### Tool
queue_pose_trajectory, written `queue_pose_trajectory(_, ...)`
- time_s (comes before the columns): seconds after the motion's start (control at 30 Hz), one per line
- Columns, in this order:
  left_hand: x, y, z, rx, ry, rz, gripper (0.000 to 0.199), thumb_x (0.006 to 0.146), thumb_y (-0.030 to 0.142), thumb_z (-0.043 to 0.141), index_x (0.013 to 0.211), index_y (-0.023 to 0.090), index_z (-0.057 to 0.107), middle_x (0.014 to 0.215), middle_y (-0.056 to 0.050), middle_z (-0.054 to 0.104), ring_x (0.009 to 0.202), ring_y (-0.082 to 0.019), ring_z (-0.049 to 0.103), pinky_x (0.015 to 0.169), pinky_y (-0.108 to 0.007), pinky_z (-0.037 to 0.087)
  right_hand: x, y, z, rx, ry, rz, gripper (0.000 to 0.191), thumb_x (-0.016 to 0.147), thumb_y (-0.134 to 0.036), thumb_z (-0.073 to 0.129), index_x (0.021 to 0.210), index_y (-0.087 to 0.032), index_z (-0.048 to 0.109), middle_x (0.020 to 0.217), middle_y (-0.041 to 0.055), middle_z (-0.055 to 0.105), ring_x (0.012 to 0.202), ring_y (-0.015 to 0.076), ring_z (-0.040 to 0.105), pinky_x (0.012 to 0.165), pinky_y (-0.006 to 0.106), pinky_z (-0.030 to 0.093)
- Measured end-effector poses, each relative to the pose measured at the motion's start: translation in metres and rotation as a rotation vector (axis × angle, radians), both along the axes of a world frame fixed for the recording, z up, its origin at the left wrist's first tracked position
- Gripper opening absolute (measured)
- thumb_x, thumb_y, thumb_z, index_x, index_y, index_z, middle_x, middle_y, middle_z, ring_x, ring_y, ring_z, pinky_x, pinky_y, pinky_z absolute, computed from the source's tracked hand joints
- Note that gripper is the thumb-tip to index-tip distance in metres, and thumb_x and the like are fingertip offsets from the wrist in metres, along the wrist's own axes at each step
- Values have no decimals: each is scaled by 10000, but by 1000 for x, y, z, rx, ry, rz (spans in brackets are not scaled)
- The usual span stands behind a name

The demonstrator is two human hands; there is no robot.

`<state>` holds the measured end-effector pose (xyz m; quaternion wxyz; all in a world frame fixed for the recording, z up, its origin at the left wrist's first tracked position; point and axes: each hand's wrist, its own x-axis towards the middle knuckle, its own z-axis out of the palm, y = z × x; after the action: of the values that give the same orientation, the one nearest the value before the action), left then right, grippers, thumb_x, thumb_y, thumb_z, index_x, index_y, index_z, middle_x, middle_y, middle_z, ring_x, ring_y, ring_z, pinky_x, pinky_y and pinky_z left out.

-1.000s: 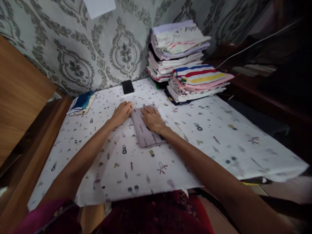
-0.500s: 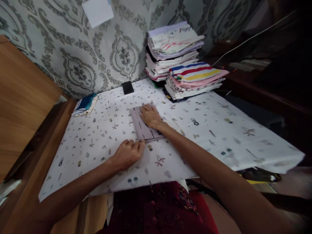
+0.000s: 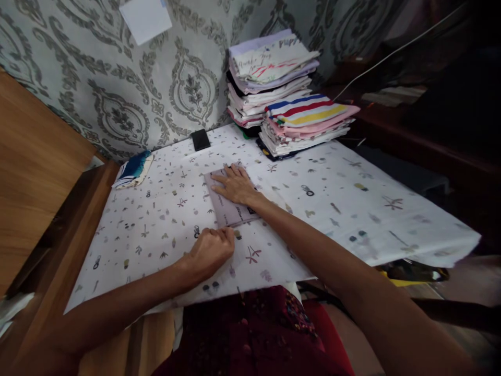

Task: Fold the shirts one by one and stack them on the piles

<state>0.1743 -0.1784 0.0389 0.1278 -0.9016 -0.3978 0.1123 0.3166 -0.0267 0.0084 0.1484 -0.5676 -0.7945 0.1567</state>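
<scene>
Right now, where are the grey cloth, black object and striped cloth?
Grey cloth (image 3: pixel 230 210), head view: its near half.
Black object (image 3: pixel 201 140), head view: its middle.
Striped cloth (image 3: pixel 307 110), head view: its top.

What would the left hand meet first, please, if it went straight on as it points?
Most likely the folded grey cloth; the left hand sits at its near edge, though contact is hard to judge.
</scene>
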Motion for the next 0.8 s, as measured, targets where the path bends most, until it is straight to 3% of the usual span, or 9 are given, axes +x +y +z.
queue_pose_trajectory(0.1, -12, -11, 10, -128, 101, 2, 304, 766, -33, 558, 1037, 75, 642, 784, -158, 722, 667, -261, 704, 583, -332, 507, 0, 0, 1, -15, -13, -2, 577, 996, -603, 400, 1516, -358, 455, 1669, 32, 277, 1543, 379, 127, 1235, 567, 66)
queue_pose_trajectory(0.17, -20, -13, 22, -234, 97, 91, 311, 789, -3, 556, 1076, 95, 627, 784, -139, 729, 675, -273, 708, 583, -342, 505, 0, 1, 2, -34, -28, 3, 591, 999, -617, 372, 1529, -363, 430, 1679, 29, 249, 1549, 371, 106, 1237, 559, 58)
queue_pose_trajectory(0.3, -31, 1, 37, -403, -272, 357, 157, 970, 186, 448, 960, 175, 604, 703, -49, 708, 653, -231, 696, 624, -326, 494, -1, 0, 3, -54, -57, 3, 617, 998, -642, 325, 1549, -370, 386, 1694, 34, 203, 1554, 365, 74, 1235, 550, 59)
queue_pose_trajectory(0.47, -30, 29, 25, -885, -870, 663, 213, 992, 319, 445, 842, 187, 517, 622, 11, 656, 407, -111, 573, 471, -225, 400, -1, -1, 3, -28, -77, -2, 624, 1008, -622, 306, 1562, -341, 368, 1687, 69, 221, 1551, 367, 99, 1232, 539, 66)
queue_pose_trajectory(0.67, -16, 53, 15, -994, -1148, 966, 294, 966, 422, 534, 791, 194, 472, 584, 33, 628, 342, -79, 517, 376, -196, 195, 0, -4, 6, -21, -56, 5, 581, 1046, -529, 253, 1548, -278, 402, 1662, 96, 283, 1542, 337, 159, 1224, 524, 98)
queue_pose_trajectory(0.8, -12, 66, 17, -1082, -1169, 1010, 333, 840, 333, 712, 650, 181, 485, 462, 84, 486, 316, -38, 380, 382, -202, 178, 9, 7, 16, 5, -47, -34, 493, 1042, -312, 268, 1450, -194, 519, 1564, 122, 442, 1455, 270, 348, 1184, 442, 232)
